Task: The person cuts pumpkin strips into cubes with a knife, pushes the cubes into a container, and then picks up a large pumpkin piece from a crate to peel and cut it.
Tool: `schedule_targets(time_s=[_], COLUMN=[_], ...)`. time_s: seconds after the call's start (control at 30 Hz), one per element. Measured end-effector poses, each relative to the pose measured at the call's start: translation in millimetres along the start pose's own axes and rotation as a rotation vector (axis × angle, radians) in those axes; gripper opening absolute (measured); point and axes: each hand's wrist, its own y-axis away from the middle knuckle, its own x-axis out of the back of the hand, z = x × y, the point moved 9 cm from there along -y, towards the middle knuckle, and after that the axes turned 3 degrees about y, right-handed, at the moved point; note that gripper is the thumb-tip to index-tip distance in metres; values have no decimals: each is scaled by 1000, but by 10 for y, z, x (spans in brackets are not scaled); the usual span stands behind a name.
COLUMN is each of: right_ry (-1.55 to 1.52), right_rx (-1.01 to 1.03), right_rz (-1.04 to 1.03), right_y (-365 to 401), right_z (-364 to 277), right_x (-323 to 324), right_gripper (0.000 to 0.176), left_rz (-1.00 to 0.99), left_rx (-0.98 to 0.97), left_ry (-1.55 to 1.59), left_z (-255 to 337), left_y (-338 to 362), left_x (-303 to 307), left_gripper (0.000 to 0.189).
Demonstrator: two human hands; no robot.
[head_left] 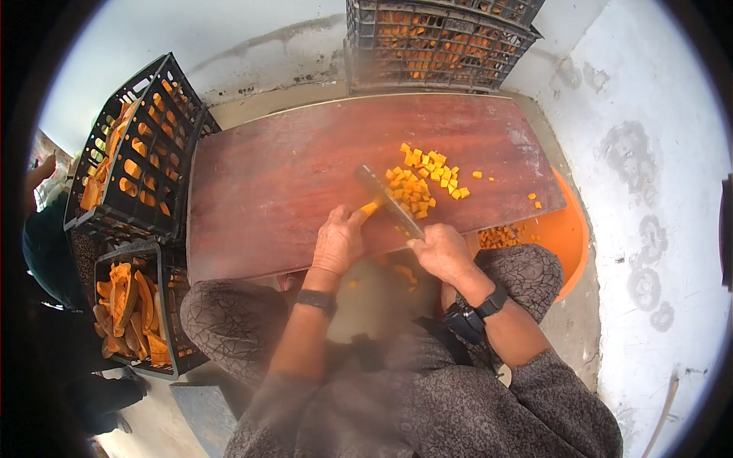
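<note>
1. Grey patterned clothing [427,412] covers the body nearest the camera, behind both grips; the bent knees sit at the near edge of the board, probably so both forearms reach over it easily.
2. Ahead of and beneath the grips lies the reddish board [259,183], giving the blade a broad, flat backing.
3. Beyond the board, ahead of the hands, stand stacked black crates [368,75] of orange pieces. Left of the left grip, an upper crate [99,221] and a lower crate [164,305] hold larger slices, seemingly within that arm's reach.
4. Right of the right grip, the orange tub [571,237] sits partly under the board's edge, holding small pieces; that spot would suit pieces pushed off the top.
5. The right hand [443,252] is clamped round the knife's near end, presumably for control from behind the blade.
6. The left hand [338,240] is closed on the near end of an orange strip, apparently steadying it with the fingers back from the edge.
7. Between the grips, the knife [391,204] slants forward and left, its blade blurred.
8. The orange strip [370,208] lies just left of the blade, beyond the left fingertips.
9. Smallest, the loose cubes [416,195] gather across the blade from the left grip, out of its way.
</note>
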Motion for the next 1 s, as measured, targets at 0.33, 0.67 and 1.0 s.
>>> schedule_targets(time_s=[0.33,0.67,1.0], right_ry=[144,204,231], right_rx=[50,88,-46], right_rz=[-17,-93,-262], right_y=[33,-56,-337], right_z=[-148,-309,-350], right_x=[-29,-3,-168], right_gripper=[29,23,19], left_rz=[137,162,218], left_rx=[-106,-113,-117], left_ry=[-68,45,120], left_z=[15,24,14], left_y=[109,138,143], left_x=[-69,-85,-89], left_gripper=[37,31,28])
